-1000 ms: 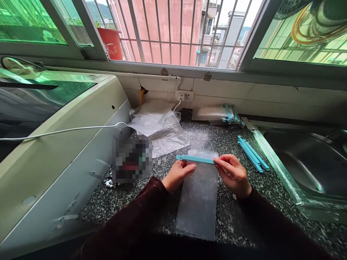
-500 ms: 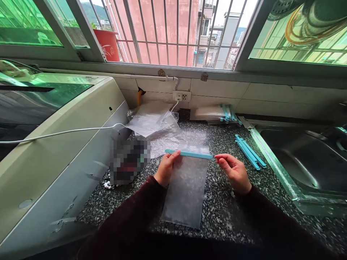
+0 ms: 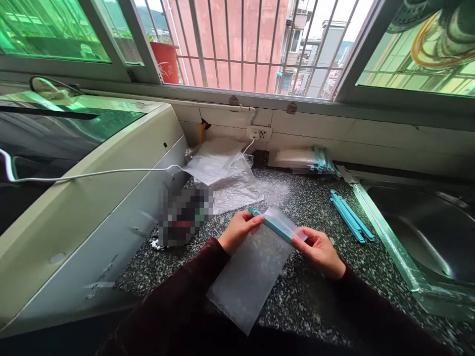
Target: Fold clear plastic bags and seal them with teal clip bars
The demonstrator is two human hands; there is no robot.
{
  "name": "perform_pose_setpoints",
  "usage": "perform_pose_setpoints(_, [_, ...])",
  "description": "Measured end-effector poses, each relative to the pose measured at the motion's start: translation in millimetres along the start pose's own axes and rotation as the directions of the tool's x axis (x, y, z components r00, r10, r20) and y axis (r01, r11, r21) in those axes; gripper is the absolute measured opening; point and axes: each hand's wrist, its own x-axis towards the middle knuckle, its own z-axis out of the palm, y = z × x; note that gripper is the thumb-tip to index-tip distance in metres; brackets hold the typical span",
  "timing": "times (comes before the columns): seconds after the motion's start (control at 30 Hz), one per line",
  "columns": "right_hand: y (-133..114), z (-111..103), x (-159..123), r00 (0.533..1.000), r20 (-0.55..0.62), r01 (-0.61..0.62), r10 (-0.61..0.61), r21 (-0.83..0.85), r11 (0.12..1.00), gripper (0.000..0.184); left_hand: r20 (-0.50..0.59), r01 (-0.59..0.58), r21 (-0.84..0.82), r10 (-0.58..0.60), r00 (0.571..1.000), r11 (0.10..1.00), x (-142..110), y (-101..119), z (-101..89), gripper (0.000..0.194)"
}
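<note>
A clear plastic bag [image 3: 252, 272] lies slanted on the speckled granite counter [image 3: 308, 291], with a teal sealing strip [image 3: 272, 225] clipped across its top. My left hand [image 3: 237, 231] pinches the strip's left end. My right hand [image 3: 319, 249] pinches the strip's right end together with the bag's top edge. Both sleeves are dark red.
Loose teal strips [image 3: 351, 216] lie to the right near a steel sink [image 3: 419, 232]. A stack of finished bags [image 3: 300, 159] rests against the back wall. Crumpled plastic [image 3: 226, 178] and a blurred object [image 3: 183, 215] sit left, beside a washing machine [image 3: 74, 198] with a white cable [image 3: 92, 174].
The bag has turned clockwise, its strip now slanting down to the right. My right hand, briefly off the strip, has gripped its right end again.
</note>
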Motion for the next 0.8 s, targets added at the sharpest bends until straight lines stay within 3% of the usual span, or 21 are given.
perform_pose_setpoints(0.17, [-0.7,1.7,-0.4,0.990,0.140,0.007,-0.002,-0.038,0.999,0.040,0.102,0.021,0.016,-0.023,0.994,1.000,-2.4,-1.2,0.6,0.044])
perform_pose_setpoints(0.27, [-0.2,4.9,-1.4,0.988,0.155,-0.013,0.013,-0.004,1.000,0.037,0.157,-0.007,0.050,-0.001,0.988,0.999,-4.0,-1.4,1.0,0.041])
perform_pose_setpoints(0.5, [3.1,7.3,-2.4,0.993,0.119,-0.015,0.013,0.014,1.000,0.036,0.113,-0.071,0.130,0.057,0.992,0.989,-3.7,-0.3,-1.2,0.040])
perform_pose_setpoints(0.8, [0.6,6.9,-1.0,0.996,0.094,-0.010,0.008,0.025,1.000,0.033,0.082,-0.094,0.105,0.086,0.993,0.990,-4.0,-1.2,2.1,0.043])
